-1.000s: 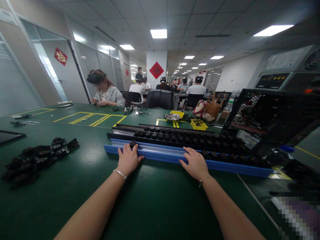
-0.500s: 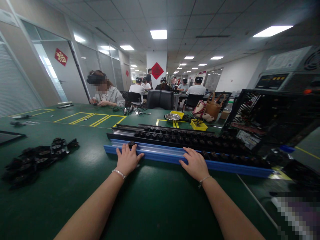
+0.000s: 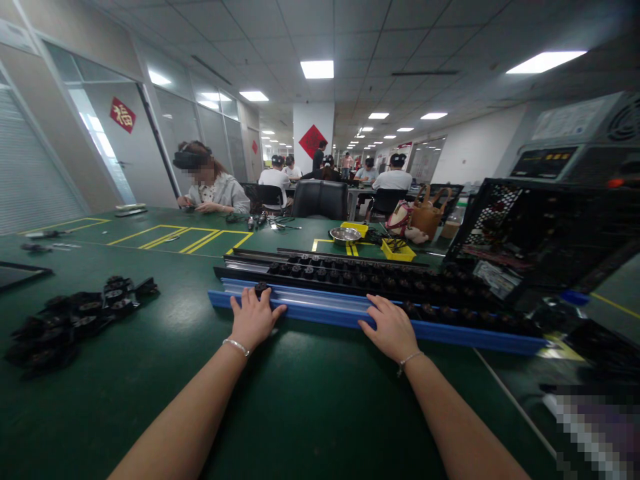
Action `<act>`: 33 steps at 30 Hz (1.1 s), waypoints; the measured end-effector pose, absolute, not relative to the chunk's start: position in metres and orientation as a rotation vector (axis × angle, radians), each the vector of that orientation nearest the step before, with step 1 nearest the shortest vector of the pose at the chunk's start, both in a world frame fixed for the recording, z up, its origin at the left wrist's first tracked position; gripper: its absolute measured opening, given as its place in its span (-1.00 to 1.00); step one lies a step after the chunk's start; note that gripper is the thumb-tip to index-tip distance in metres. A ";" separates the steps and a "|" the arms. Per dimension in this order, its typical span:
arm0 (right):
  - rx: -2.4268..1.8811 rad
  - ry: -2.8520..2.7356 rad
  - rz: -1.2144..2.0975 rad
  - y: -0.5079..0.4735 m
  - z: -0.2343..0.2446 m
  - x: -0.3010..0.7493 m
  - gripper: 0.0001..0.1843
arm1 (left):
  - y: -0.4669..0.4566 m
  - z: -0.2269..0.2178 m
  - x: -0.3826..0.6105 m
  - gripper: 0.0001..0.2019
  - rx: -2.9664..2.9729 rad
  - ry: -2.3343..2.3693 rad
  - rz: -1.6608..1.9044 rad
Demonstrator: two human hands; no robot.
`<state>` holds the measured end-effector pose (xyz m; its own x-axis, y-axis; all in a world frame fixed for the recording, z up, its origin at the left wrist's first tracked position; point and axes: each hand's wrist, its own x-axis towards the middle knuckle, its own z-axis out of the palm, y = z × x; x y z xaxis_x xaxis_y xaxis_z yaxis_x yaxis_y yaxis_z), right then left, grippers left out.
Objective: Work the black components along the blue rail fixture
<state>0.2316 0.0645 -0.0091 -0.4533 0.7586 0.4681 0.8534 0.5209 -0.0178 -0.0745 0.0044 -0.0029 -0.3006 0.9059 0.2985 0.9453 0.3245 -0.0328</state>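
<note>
Well, the long blue rail (image 3: pixel 320 312) crosses mid-frame, with one black knob (image 3: pixel 261 288) near its left end; behind it a black tray (image 3: pixel 223 271) holds rows of the same. A pile of black parts (image 3: pixel 75 317) lies at the left, a mesh crate (image 3: pixel 525 233) at the right. My left hand (image 3: pixel 255 321) and right hand (image 3: pixel 393 328) rest flat and open on the rail's near edge, well apart, gripping nothing; my left fingertips touch the knob.
</note>
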 end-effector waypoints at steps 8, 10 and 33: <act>-1.337 -2.356 -0.316 0.064 -0.007 0.231 -0.72 | 0.005 -0.003 -0.077 -0.31 -1.668 -2.350 -0.247; -1.336 -2.356 -0.311 0.064 -0.007 0.231 -0.72 | 0.006 -0.003 -0.078 -0.30 -1.667 -2.354 -0.251; -1.339 -2.354 -0.318 0.064 -0.007 0.231 -0.72 | 0.005 0.001 -0.081 -0.33 -1.631 -2.436 -0.301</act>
<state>0.2311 0.0635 -0.0074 -0.4534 0.7649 0.4575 0.8588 0.5123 -0.0053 -0.0813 0.0045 0.0012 -0.3743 0.8864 0.2723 0.9260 0.3727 0.0599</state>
